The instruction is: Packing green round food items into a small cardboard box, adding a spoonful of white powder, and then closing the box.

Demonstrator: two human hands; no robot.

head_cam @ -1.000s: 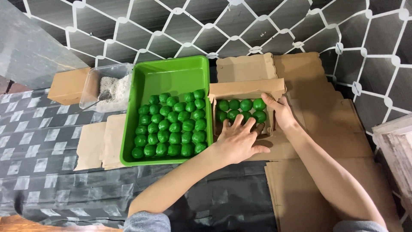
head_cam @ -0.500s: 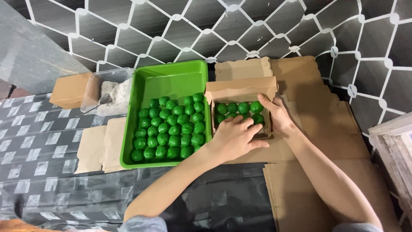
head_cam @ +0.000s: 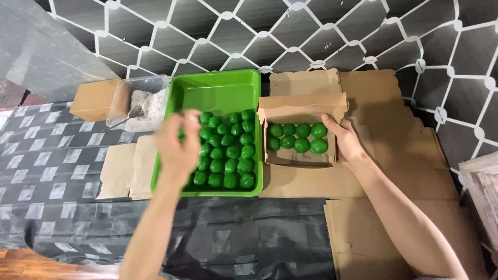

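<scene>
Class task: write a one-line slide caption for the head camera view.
Left hand hovers over a green tray of green balls while right hand steadies a cardboard box.

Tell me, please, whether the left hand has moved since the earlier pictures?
Yes. The left hand has moved left, off the cardboard box and over the green tray of green balls.

The scene was evenly and fairly brightly lit from above, with only soft, short shadows under the green tray (head_cam: 218, 93) and the cardboard box (head_cam: 302, 111). The left hand (head_cam: 179, 142) was smeared by motion blur, while the right hand (head_cam: 346, 140) stayed sharp. Faint glare lay on the dark wall tiles (head_cam: 363, 31). Straight lines bowed slightly toward the frame edges.
</scene>
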